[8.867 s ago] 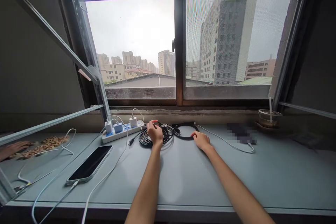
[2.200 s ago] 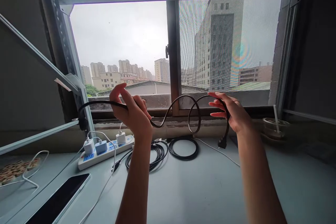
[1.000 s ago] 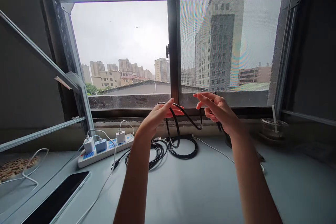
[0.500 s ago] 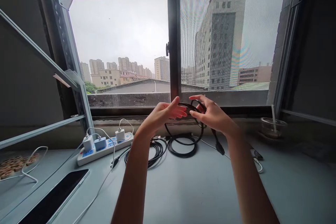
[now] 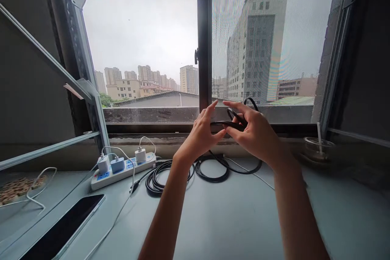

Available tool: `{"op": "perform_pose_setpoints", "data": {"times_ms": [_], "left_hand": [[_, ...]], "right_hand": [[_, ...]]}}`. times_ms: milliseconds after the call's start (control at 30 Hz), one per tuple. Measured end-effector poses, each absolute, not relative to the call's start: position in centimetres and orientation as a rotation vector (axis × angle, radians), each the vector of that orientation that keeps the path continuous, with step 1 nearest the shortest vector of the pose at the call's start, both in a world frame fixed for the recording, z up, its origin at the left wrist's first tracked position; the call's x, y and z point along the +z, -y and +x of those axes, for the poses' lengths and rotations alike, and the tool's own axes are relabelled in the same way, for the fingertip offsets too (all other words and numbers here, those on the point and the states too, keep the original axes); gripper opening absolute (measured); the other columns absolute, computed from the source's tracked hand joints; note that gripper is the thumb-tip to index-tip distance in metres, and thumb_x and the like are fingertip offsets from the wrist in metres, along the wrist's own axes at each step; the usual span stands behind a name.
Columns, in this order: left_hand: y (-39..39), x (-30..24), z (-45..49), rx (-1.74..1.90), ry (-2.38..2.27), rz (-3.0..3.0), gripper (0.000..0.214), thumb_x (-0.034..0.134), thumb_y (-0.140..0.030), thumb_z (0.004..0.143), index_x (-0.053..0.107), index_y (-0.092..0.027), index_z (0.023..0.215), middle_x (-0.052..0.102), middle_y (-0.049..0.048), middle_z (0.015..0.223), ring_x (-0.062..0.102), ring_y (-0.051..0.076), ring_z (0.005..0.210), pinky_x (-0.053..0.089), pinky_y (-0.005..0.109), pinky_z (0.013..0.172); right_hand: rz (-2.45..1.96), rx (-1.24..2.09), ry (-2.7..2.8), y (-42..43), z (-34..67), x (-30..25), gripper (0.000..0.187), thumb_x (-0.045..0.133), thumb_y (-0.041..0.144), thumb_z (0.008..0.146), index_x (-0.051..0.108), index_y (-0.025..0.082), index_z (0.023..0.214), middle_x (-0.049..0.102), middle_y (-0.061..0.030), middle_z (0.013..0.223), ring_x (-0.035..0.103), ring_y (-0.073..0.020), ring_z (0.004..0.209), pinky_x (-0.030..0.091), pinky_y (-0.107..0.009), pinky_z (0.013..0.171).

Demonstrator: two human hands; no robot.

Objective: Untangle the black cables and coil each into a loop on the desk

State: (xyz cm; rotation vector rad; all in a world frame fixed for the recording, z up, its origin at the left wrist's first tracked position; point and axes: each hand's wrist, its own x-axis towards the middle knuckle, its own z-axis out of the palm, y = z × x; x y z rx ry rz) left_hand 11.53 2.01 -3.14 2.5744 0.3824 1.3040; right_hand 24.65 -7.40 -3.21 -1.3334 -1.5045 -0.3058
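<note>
Over the back of the desk, both my hands are raised around a partly looped black cable [image 5: 225, 123]. A strand runs into the crook between thumb and index finger of my left hand [image 5: 202, 132], which holds that side of the loop with those two fingertips apart. My right hand [image 5: 251, 134] is curled around several turns, its index finger stretched out to the left. One turn rises above the right knuckles, and a slack length hangs to the desk. The cable's ends are hidden. Behind my forearms lie two coiled black cables, one on the left [image 5: 154, 185] and one at the centre [image 5: 212, 178].
A white power strip [image 5: 120, 177] with plugged-in chargers [image 5: 117, 165] stands at the back left. A phone [image 5: 63, 227] lies front left, beside a white cable [image 5: 111, 227]. A plastic cup with a straw [image 5: 318, 146] stands back right, below the window.
My left hand has turned and moved right and slightly up, towards the right hand. My right hand has turned inward, lifting a cable turn above its knuckles. The dangling connector is now out of sight.
</note>
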Motion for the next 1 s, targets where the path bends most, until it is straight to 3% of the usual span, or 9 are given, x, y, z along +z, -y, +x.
{"op": "perform_pose_setpoints", "data": {"times_ms": [67,133,167,267,367,467,633,833,1000], "left_hand": [[-2.5,-3.4,12.2,1.37,-0.385,2.565,0.077,0.059,-0.014,0.072,0.03,-0.025,0.142,0.045,0.0118,0.139,0.041,0.027,0.129,0.033,0.045,0.106],[-2.8,-3.5,12.5,1.361,-0.343,2.569,0.08,0.06,-0.01,0.069,0.03,-0.026,0.142,0.046,0.0112,0.138,0.043,0.027,0.127,0.036,0.044,0.104],[-2.8,-3.5,12.5,1.353,-0.318,2.575,0.083,0.061,-0.009,0.067,0.03,-0.027,0.142,0.046,0.0109,0.137,0.043,0.026,0.126,0.037,0.043,0.103],[-2.9,-3.5,12.4,1.355,-0.259,2.583,0.083,0.063,-0.006,0.064,0.034,-0.027,0.14,0.05,0.0103,0.133,0.045,0.025,0.124,0.04,0.039,0.1],[-2.7,-3.4,12.5,1.356,-0.237,2.565,0.066,0.062,-0.006,0.065,0.051,-0.023,0.128,0.058,0.0087,0.122,0.054,0.022,0.113,0.044,0.034,0.093],[-2.5,-3.2,12.6,1.348,-0.317,2.532,0.033,0.059,-0.006,0.066,0.067,-0.017,0.096,0.068,0.0038,0.094,0.062,0.017,0.087,0.047,0.026,0.076],[-2.5,-2.8,12.0,1.497,-0.532,2.401,0.01,0.057,-0.01,0.065,0.065,-0.014,0.063,0.059,-0.0025,0.055,0.054,0.011,0.057,0.039,0.021,0.056],[-3.2,-2.3,10.3,1.42,-0.449,2.236,0.023,0.06,-0.031,0.073,0.064,-0.014,0.058,0.063,0.0022,0.055,0.052,0.009,0.05,0.035,0.02,0.048],[-3.0,-2.2,10.2,1.589,-0.535,1.837,0.031,0.06,-0.027,0.069,0.046,-0.018,0.043,0.038,-0.0069,0.032,0.033,0.004,0.026,0.021,0.02,0.031]], "right_hand": [[-1.36,-0.264,1.519,7.7,24.3,-3.4,0.08,0.064,0.023,0.071,0.031,0.019,0.144,0.058,0.0008,0.068,0.054,-0.0145,0.059,0.042,-0.026,0.056],[-1.372,-0.177,1.583,7.8,24.3,-3.7,0.088,0.064,0.025,0.073,0.018,0.017,0.148,0.061,0.001,0.066,0.054,-0.0142,0.053,0.042,-0.026,0.054],[-1.369,-0.126,1.639,7.8,24.4,-3.8,0.083,0.062,0.026,0.076,0.021,0.017,0.147,0.062,0.0012,0.064,0.054,-0.0138,0.05,0.042,-0.026,0.053],[-1.373,-0.092,1.788,7.9,24.9,-3.8,0.051,0.058,0.03,0.081,0.05,0.022,0.131,0.062,0.0027,0.059,0.053,-0.0134,0.047,0.041,-0.025,0.05],[-1.385,-0.252,1.826,8.0,25.0,-3.5,0.03,0.057,0.029,0.083,0.066,0.024,0.111,0.063,0.0022,0.06,0.057,-0.0142,0.054,0.042,-0.026,0.055],[-1.372,-0.392,1.787,8.2,24.8,-3.2,0.03,0.059,0.029,0.083,0.067,0.027,0.112,0.069,0.0006,0.07,0.061,-0.0159,0.063,0.041,-0.026,0.06],[-1.323,-0.548,1.625,8.4,24.0,-2.9,0.028,0.062,0.04,0.082,0.069,0.035,0.108,0.073,0.0026,0.078,0.062,-0.0145,0.059,0.039,-0.025,0.056],[-1.118,-0.623,1.429,7.9,23.7,-3.0,0.026,0.065,0.041,0.079,0.071,0.033,0.103,0.073,0.003,0.078,0.063,-0.0126,0.06,0.042,-0.025,0.058],[-1.012,-0.448,1.265,6.6,23.9,-3.2,0.037,0.069,0.045,0.073,0.067,0.03,0.107,0.07,0.0025,0.075,0.064,-0.0137,0.065,0.047,-0.026,0.059]]}}
